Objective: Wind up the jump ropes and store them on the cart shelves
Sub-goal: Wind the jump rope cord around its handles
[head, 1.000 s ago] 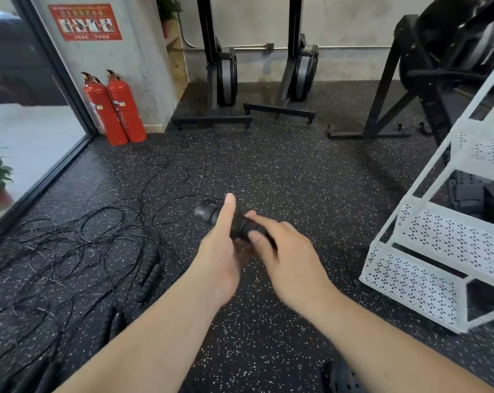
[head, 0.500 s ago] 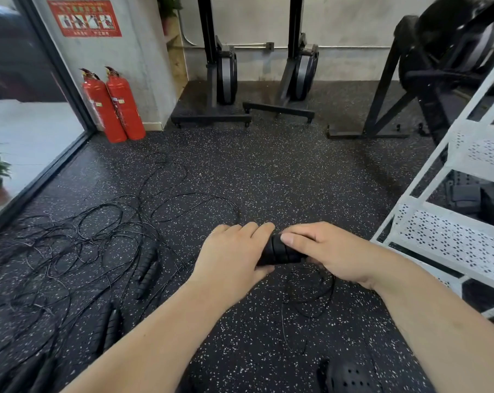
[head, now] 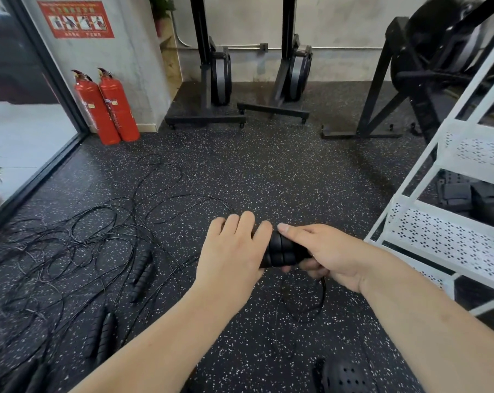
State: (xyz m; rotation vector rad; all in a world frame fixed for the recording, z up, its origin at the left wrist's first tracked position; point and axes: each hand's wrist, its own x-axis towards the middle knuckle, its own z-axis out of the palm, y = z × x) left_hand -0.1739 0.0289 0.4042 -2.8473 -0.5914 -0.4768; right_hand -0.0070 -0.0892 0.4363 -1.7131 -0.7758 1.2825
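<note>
Both hands clasp 2 paired handles — left hand, right hand; likely steadying them while the cord is wound for the cart.

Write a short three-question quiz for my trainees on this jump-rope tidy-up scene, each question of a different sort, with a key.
1. True or false: the left hand and the right hand both grip the same pair of black handles.
2. Where do the loose ropes lie?
A. In a box
B. On the floor, to the person's left
C. Hung on the wall
3. Short answer: on which side of the person does the white cart stand?

Key
1. True
2. B
3. The right
</note>
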